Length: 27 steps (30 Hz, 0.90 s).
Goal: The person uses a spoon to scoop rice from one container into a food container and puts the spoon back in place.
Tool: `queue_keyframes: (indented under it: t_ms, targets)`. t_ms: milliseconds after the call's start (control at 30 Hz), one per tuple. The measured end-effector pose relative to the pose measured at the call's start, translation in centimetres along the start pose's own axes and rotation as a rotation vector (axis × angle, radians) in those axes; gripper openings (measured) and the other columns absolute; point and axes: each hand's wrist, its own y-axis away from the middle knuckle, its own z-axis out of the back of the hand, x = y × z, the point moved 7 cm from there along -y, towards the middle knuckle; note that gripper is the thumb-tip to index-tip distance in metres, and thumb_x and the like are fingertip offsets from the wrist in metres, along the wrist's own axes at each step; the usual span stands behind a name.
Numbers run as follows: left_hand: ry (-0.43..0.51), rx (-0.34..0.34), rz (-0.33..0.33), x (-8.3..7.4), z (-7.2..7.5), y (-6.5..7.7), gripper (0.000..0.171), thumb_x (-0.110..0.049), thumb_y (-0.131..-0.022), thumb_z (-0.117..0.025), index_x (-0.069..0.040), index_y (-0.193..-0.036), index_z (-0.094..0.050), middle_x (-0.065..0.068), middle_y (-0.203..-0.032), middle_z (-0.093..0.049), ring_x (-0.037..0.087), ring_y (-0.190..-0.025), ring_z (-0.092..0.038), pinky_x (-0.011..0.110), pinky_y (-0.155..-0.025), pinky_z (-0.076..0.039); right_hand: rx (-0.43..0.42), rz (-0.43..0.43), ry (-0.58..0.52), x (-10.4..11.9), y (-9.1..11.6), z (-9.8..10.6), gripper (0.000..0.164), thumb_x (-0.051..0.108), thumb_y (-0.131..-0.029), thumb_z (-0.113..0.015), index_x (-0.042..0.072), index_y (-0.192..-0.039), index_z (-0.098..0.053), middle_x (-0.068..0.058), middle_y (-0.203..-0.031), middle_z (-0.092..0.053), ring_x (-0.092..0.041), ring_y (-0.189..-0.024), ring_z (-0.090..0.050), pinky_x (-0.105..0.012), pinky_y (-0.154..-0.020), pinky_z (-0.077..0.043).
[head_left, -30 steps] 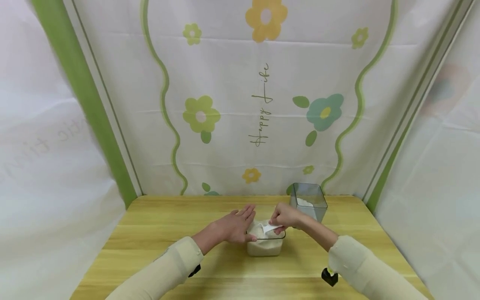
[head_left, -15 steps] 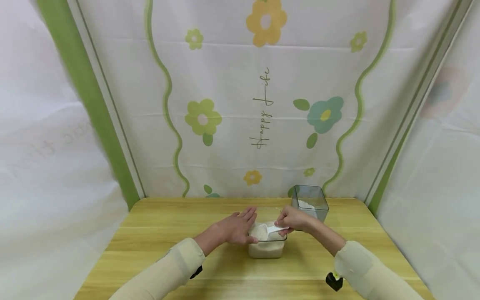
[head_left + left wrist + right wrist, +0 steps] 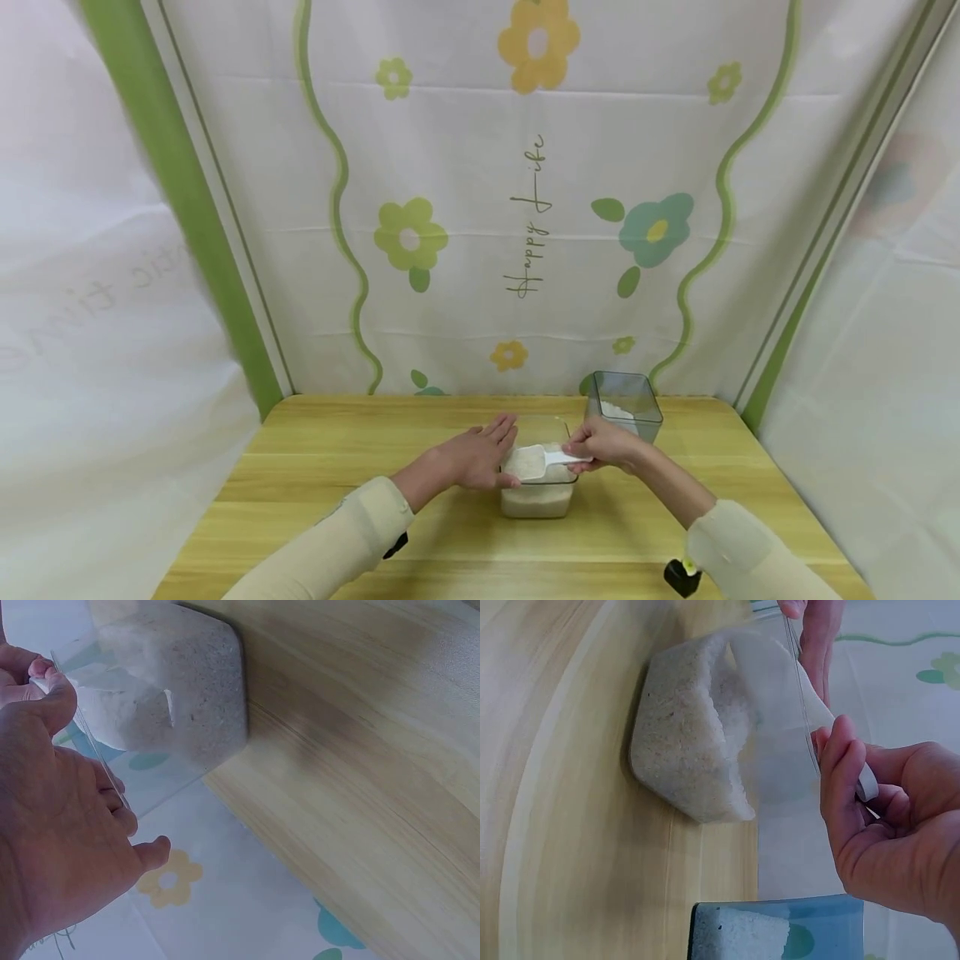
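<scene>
A clear square container (image 3: 542, 483) of what looks like rice (image 3: 679, 731) stands on the table. My left hand (image 3: 476, 458) lies along its left side with fingers extended, touching the rim, the thumb at the near corner. In my right hand (image 3: 606, 443), the fingers and thumb pinch the handle of a white scoop (image 3: 527, 463). The scoop lies roughly level over the container, its bowl full of grain and pointing left beside my left hand. In the right wrist view the handle's end (image 3: 867, 784) shows between the fingers.
Behind my right hand stands a bluish-grey see-through container (image 3: 645, 407), partly filled with white grains (image 3: 739, 935). The wooden table (image 3: 337, 446) ends at a flowered white curtain (image 3: 465, 275), and more curtain hangs at both sides.
The scoop has come up out of the rice and levelled, with its bowl now visibly full. My right hand has moved slightly right with it. The left hand stays at the rim.
</scene>
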Motion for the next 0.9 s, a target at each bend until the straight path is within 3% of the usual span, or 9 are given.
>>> queue_keyframes:
  t_ms: [233,467,900]
  targets:
    - [-0.007,-0.003,-0.006,0.1,-0.1,-0.1,0.089,-0.066,-0.098,-0.04,-0.009,-0.161,-0.013,0.007,-0.17,-0.003,0.019,-0.157,-0.004,0.041,-0.122,-0.028,-0.008,-0.003,-0.091,-1.4,0.7,0.5,0.026,0.002,-0.1,-0.053,-0.018,-0.106,-0.069,-0.001,-0.072,-0.07,-0.003,-0.063,-0.065,-0.013,-0.057,-0.051]
    - [0.002,-0.008,-0.009,0.1,-0.1,-0.2,0.089,-0.065,-0.099,-0.04,-0.008,-0.161,-0.013,0.008,-0.17,-0.003,0.019,-0.157,-0.003,0.042,-0.122,-0.028,-0.021,0.003,-0.173,-2.0,1.5,0.8,0.029,0.001,-0.101,-0.052,-0.023,-0.114,-0.062,-0.005,-0.082,-0.072,-0.004,-0.068,-0.067,-0.015,-0.063,-0.055]
    - [0.018,-0.009,-0.014,0.1,-0.1,-0.1,0.089,-0.065,-0.099,-0.04,-0.007,-0.161,-0.013,0.007,-0.17,-0.001,0.019,-0.157,-0.003,0.043,-0.122,-0.028,0.021,0.043,-0.275,-2.2,2.9,1.2,0.034,0.007,-0.102,-0.056,-0.025,-0.112,-0.059,-0.003,-0.081,-0.072,-0.002,-0.07,-0.066,-0.015,-0.065,-0.055]
